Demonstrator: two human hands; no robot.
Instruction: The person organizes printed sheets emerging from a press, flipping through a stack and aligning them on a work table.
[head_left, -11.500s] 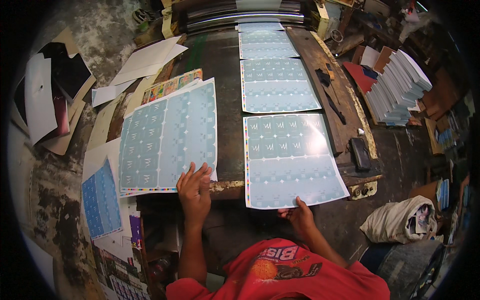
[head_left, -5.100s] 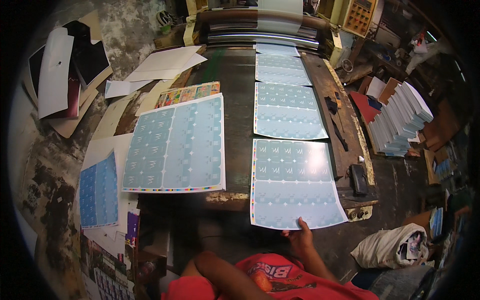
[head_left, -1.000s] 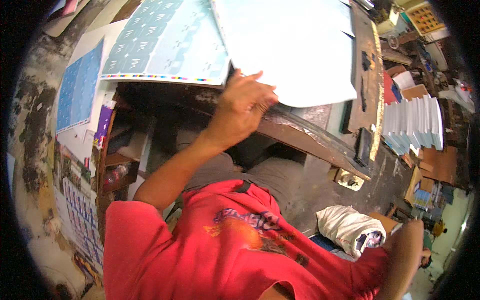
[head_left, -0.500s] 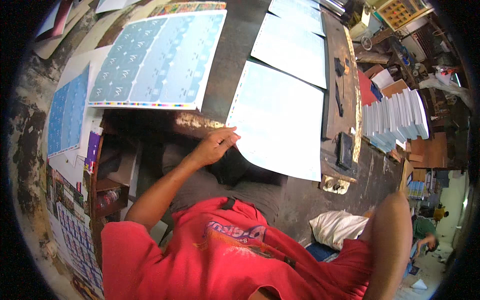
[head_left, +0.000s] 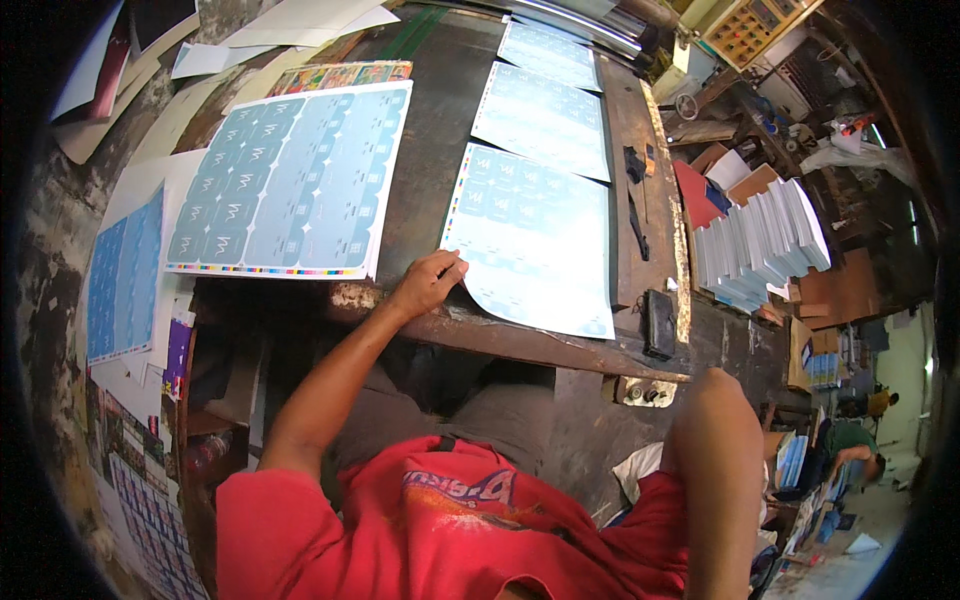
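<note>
My left hand (head_left: 430, 282) pinches the near left corner of a printed pale blue sheet (head_left: 535, 245) between thumb and fingers. That corner curls slightly upward, while the rest of the sheet rests on the dark table (head_left: 425, 150). Beyond it, two more printed sheets (head_left: 545, 115) (head_left: 550, 52) lie in a row going away from me. To the left is a stack of blue and teal printed sheets (head_left: 290, 185) with a colour bar along its near edge. My right arm (head_left: 715, 450) is bent, its elbow raised at the right; my right hand is out of sight.
A black case (head_left: 659, 324) and a dark strap-like thing (head_left: 637, 225) lie along the table's right side. Several thick white paper stacks (head_left: 765, 240) stand further right. A control panel (head_left: 765, 25) is at the far right. Another person (head_left: 850, 450) bends over in the background.
My view has shifted, so the table sits lower in it. The held sheet's near edge, which hung past the table edge, now lies farther onto the table. My left hand keeps its corner.
</note>
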